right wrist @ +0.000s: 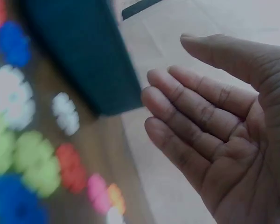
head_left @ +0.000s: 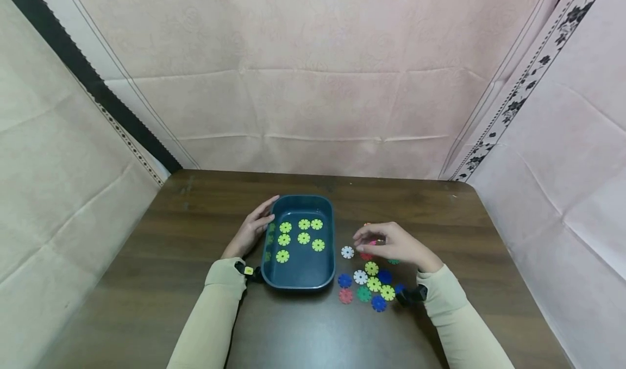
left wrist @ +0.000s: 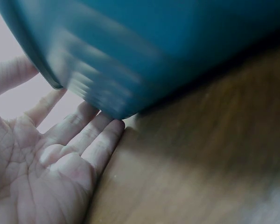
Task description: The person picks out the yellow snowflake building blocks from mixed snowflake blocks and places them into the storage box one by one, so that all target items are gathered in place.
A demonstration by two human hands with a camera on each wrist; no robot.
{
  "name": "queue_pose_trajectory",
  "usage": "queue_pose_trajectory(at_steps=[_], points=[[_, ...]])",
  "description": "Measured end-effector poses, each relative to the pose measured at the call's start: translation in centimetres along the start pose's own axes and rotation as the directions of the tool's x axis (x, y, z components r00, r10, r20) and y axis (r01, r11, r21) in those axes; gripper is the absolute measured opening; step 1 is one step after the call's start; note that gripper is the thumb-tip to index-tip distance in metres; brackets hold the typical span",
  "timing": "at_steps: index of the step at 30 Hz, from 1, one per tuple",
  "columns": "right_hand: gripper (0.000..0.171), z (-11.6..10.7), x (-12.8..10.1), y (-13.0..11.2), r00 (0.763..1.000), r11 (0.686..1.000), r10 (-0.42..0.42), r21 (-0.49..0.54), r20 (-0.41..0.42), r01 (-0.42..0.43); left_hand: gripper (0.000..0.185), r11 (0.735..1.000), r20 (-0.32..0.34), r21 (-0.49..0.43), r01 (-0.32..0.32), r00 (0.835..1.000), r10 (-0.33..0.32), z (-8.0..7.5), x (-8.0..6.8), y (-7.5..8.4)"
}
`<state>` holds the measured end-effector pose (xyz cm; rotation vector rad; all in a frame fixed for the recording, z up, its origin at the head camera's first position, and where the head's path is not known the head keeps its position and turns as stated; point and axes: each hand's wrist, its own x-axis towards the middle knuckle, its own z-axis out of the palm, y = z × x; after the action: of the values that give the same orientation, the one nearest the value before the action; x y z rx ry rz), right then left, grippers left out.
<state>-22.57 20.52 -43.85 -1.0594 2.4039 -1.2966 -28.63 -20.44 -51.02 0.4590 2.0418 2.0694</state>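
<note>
A dark blue-green tray (head_left: 299,279) stands on the table with several yellow-green flower-shaped discs (head_left: 304,238) lying inside. My left hand (head_left: 252,227) is at the tray's left side. In the left wrist view its extended fingers (left wrist: 100,144) touch the tray's outer wall (left wrist: 144,51), and the thumb is by the rim. To the right of the tray, my right hand (head_left: 391,242) hovers over loose discs. Nothing shows between its loosely extended fingers (right wrist: 177,151) in the right wrist view. Nearby lie a white disc (head_left: 347,252) and a red disc (right wrist: 71,168), the latter partly hidden in the head view.
Loose blue (head_left: 379,303), green (head_left: 364,293), yellow-green (head_left: 371,268) and other coloured discs are scattered right of the tray. The brown wooden table (head_left: 161,282) ends at light cloth (head_left: 313,102) behind and at the sides.
</note>
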Motion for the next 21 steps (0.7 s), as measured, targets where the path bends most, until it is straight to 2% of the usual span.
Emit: queue_pose_trajectory(at_steps=[4, 11, 15, 21], points=[[0.026, 0.4, -1.8, 1.4, 0.998, 0.998, 0.053, 0.016, -0.024, -0.052, 0.051, 1.0, -0.007, 0.001, -0.004, 1.0, 0.004, -0.1, -0.2, 0.2], [0.019, 1.6, -4.9, 4.9, 0.977, 0.994, 0.111, 0.036, -0.181, -0.106, 0.051, 1.0, -0.019, -0.002, 0.014, 1.0, -0.014, -0.5, -0.4, 0.1], [0.02, 2.7, -6.4, 6.1, 0.965, 0.996, 0.088, 0.005, -0.246, -0.09, 0.051, 1.0, -0.017, -0.009, 0.007, 1.0, -0.007, -0.5, -0.3, 0.1], [0.024, 3.7, -6.8, 6.6, 0.957, 0.988, -0.007, -0.148, -0.291, -0.038, 0.051, 1.0, -0.011, -0.016, 0.006, 1.0, -0.007, 0.1, -0.2, 0.3]])
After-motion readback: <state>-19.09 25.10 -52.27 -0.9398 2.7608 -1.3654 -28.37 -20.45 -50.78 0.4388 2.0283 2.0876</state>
